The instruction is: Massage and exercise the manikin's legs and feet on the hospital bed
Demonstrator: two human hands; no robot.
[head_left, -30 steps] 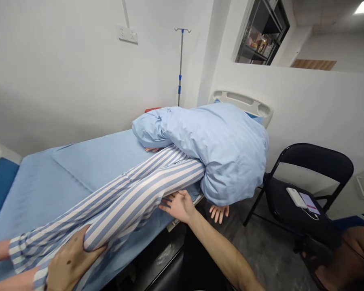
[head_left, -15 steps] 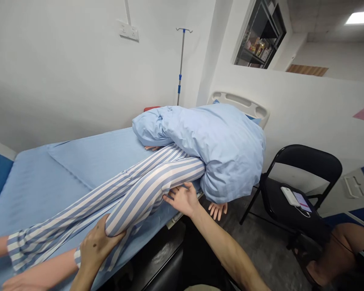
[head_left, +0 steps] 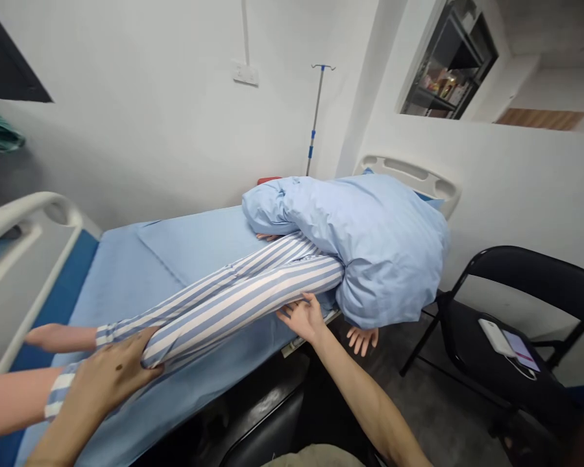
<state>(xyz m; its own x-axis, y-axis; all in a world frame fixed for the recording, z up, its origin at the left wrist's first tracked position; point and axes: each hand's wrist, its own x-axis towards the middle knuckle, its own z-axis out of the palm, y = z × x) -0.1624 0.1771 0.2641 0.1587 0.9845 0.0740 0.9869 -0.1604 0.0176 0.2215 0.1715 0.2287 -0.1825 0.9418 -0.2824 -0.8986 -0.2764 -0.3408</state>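
A manikin-like figure lies on the bed in blue-and-white striped trousers. My left hand is wrapped round the near leg at the shin, thumb below and fingers over the cloth. The bare near ankle sticks out beyond it to the left. My right hand lies against the underside of the near thigh, fingers apart, with some fingertips partly hidden by the cloth. A light blue quilt covers the upper body. One of the figure's hands hangs out below the quilt's edge.
The bed's footboard stands at the left and its headboard at the far right. An IV pole rises behind the bed. A black folding chair on the right carries a phone and a white device.
The near leg, bent at the knee before, now lies straighter. My left hand has moved toward the foot end with it. My right hand stays by the thigh. The view has turned left.
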